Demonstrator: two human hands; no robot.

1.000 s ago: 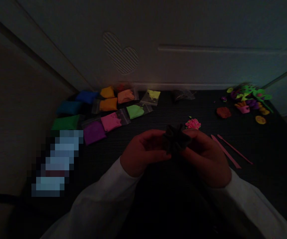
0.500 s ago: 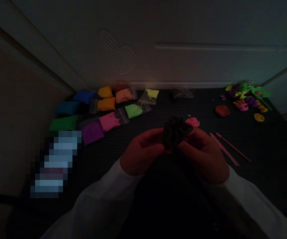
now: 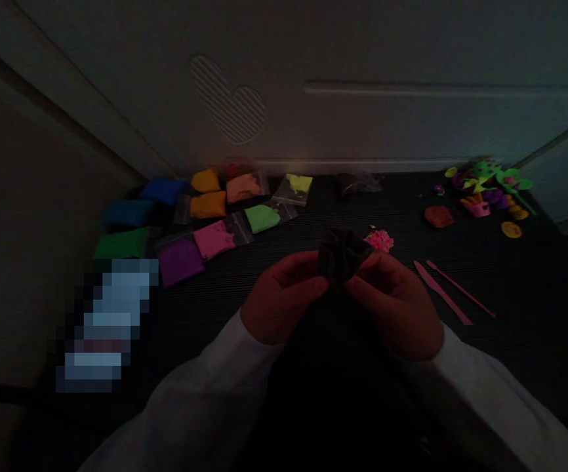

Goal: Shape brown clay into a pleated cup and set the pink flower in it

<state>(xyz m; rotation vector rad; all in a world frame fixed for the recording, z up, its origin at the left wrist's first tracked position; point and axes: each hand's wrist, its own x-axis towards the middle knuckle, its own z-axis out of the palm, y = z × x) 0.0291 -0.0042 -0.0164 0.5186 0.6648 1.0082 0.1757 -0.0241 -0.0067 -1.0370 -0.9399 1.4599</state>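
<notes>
Between my two hands, raised over the dark table, is a dark piece of modelling clay [image 3: 344, 254] with a wavy, ruffled edge. My left hand [image 3: 284, 295] pinches its left side between thumb and fingers. On the right side, my right hand [image 3: 398, 301] grips it the same way, thumb toward me. Just beyond the right fingers lies a pink clay piece [image 3: 379, 240] with bits of green, partly hidden. A pink plastic knife [image 3: 441, 292] and a thin pink modelling stick [image 3: 461, 288] rest to the right of my right hand.
Bags of coloured clay, such as purple [image 3: 182, 261], pink [image 3: 214, 239] and green [image 3: 122, 244], lie at the left. A blurred-out bright panel [image 3: 109, 321] is nearer me. Finished clay shapes [image 3: 490, 190] and a reddish lump [image 3: 438, 216] sit at the right, below a pale wall [image 3: 387, 124].
The dark clay has turned slightly in my fingers and its ruffled edge looks more spread. Both hands keep their grip. The whole view has shifted a little.
</notes>
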